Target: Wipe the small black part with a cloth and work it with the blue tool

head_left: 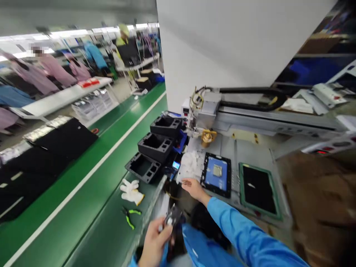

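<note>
My left hand is low in the view, fingers closed round a small metal tool or part that I cannot name. My right hand, in a blue sleeve, reaches forward to the front edge of the machine bed, fingers stretched out near a crumpled white cloth and beside a black fixture with a blue panel. A second green-framed black fixture lies to its right. Above them hangs the machine head with a brass nozzle.
A green conveyor belt runs on the left, carrying three black moulded trays, white gloves and green-handled pliers. Black mats and white tables lie further left, where other people in pink and blue coats stand. A white pillar rises behind the machine.
</note>
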Demonstrator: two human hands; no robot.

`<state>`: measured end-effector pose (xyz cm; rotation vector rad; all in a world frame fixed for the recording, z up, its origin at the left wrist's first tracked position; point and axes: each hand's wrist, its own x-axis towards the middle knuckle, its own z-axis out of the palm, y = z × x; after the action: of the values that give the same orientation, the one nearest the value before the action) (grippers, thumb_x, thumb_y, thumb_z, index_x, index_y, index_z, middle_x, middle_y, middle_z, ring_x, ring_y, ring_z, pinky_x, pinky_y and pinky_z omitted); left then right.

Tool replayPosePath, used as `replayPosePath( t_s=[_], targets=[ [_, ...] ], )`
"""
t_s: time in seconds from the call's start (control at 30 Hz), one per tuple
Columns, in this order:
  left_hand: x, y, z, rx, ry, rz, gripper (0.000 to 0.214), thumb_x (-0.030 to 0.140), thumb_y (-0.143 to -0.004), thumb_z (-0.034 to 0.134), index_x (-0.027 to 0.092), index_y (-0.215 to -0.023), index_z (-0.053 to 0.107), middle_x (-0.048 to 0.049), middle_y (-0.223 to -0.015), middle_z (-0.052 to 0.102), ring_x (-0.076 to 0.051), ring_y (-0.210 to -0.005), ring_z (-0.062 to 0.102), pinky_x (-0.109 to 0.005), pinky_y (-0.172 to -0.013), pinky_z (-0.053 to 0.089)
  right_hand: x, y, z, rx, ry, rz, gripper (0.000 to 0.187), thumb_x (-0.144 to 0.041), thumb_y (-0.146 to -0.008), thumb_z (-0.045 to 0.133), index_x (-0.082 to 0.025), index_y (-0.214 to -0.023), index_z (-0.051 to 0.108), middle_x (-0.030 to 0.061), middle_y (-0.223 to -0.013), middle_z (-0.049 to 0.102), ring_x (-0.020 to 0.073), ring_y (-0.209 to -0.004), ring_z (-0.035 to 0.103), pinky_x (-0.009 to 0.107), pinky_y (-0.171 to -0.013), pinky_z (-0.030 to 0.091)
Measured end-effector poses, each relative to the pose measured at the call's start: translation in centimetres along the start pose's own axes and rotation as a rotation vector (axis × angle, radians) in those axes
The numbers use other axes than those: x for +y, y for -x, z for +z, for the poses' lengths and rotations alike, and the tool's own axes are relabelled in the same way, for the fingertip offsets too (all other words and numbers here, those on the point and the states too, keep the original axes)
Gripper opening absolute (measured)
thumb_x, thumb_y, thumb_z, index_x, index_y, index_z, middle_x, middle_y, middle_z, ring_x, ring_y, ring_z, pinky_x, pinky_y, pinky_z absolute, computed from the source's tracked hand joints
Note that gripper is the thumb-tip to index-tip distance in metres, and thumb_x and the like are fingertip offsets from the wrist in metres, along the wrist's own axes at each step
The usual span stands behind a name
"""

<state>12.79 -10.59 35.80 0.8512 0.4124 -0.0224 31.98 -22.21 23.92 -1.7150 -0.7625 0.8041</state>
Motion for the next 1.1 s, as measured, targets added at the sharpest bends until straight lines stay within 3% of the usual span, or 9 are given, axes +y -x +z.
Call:
replayPosePath(
  t_s=[0.17,0.23,0.33,0.47,0.6,0.7,0.8,0.93,1.1],
  targets=[
    [-3.5,-0.1,4.5,-0.161,-0.119,-0.067,0.035,0.041,-0.080,0.086,0.012,-0.070,0.069,-0.0043,-0.056,0.065,-0.012,-0.050,0.055,-0.024,-0.053,0.039,-5.1,14.2,-0.6,0.098,-0.415,-0.137,0.116,-0.093,-0.056,0.074,-0.023,-0.145,0.051,0.0193,-0.139,0.062,0.0318,-0.118,0.067,0.047,-0.101,0.056],
    [-4.7,-0.8,7.7,-0.295,-0.168,-0.111,0.037,0.044,-0.080,0.085,0.012,-0.069,0.069,-0.0049,-0.055,0.064,-0.013,-0.049,0.055,-0.025,-0.052,0.039,-7.2,18.4,-1.9,0.176,-0.573,-0.245,0.116,-0.082,-0.051,0.087,-0.027,-0.146,0.051,0.0181,-0.140,0.062,0.0324,-0.121,0.066,0.048,-0.103,0.054],
    [-7.5,-0.8,12.9,-0.482,-0.239,-0.184,0.039,0.046,-0.081,0.083,0.013,-0.068,0.067,-0.0064,-0.057,0.065,-0.014,-0.048,0.056,-0.025,-0.051,0.041,-8.1,24.2,-3.9,0.376,-0.650,-0.371,0.088,-0.070,-0.063,0.089,-0.028,-0.136,0.062,0.0145,-0.126,0.071,0.0299,-0.113,0.071,0.050,-0.102,0.055],
    [-14.0,0.5,19.2,-0.641,-0.308,-0.234,0.033,0.041,-0.081,0.084,0.012,-0.077,0.068,-0.0018,-0.058,0.060,-0.011,-0.047,0.053,-0.021,-0.049,0.039,-5.1,34.0,-6.7,0.672,-0.527,-0.383,0.076,-0.070,-0.062,0.089,-0.024,-0.120,0.070,0.0095,-0.104,0.076,0.0299,-0.104,0.074,0.050,-0.101,0.056],
    [-23.4,2.5,24.9,-0.696,-0.320,-0.254,0.032,0.040,-0.090,0.076,0.017,-0.109,0.065,0.0051,-0.070,0.047,-0.007,-0.052,0.046,-0.019,-0.050,0.045,-1.6,46.8,-10.7,0.876,-0.355,-0.274,0.069,-0.050,-0.074,0.091,-0.025,-0.133,0.067,0.0121,-0.117,0.074,0.0293,-0.106,0.073,0.048,-0.099,0.059],
    [-30.1,5.0,29.5,-0.759,-0.311,-0.301,0.030,0.041,-0.095,0.068,0.018,-0.113,0.059,0.0040,-0.077,0.046,-0.007,-0.056,0.044,-0.020,-0.052,0.050,-1.2,56.0,-14.0,1.006,0.178,-0.061,0.057,-0.036,-0.087,0.081,-0.024,-0.140,0.063,0.0147,-0.138,0.065,0.0303,-0.122,0.066,0.047,-0.108,0.055],
    [-34.4,7.7,34.8,-0.850,-0.298,-0.320,0.031,0.043,-0.097,0.064,0.019,-0.115,0.056,0.0031,-0.078,0.043,-0.009,-0.060,0.044,-0.022,-0.053,0.052,-1.3,63.1,-16.6,0.991,0.617,0.095,0.054,-0.034,-0.095,0.071,-0.019,-0.146,0.057,0.0161,-0.146,0.058,0.0305,-0.133,0.059,0.045,-0.110,0.054],
    [-36.1,9.7,41.4,-0.962,-0.324,-0.184,0.024,0.040,-0.105,0.050,0.019,-0.109,0.060,0.0011,-0.079,0.043,-0.009,-0.060,0.046,-0.019,-0.051,0.047,0.1,69.7,-18.8,1.003,0.692,0.188,0.056,-0.039,-0.098,0.066,-0.019,-0.149,0.053,0.0160,-0.143,0.059,0.0305,-0.130,0.061,0.044,-0.106,0.056],
    [-35.5,9.0,46.8,-1.095,-0.446,0.189,0.021,0.029,-0.095,0.070,0.014,-0.108,0.078,-0.0134,-0.098,0.068,-0.016,-0.075,0.066,-0.029,-0.069,0.056,2.6,73.0,-21.8,1.076,0.702,0.152,0.053,-0.047,-0.097,0.065,-0.016,-0.141,0.059,0.0164,-0.131,0.066,0.0303,-0.117,0.068,0.040,-0.093,0.062]
  ],
)
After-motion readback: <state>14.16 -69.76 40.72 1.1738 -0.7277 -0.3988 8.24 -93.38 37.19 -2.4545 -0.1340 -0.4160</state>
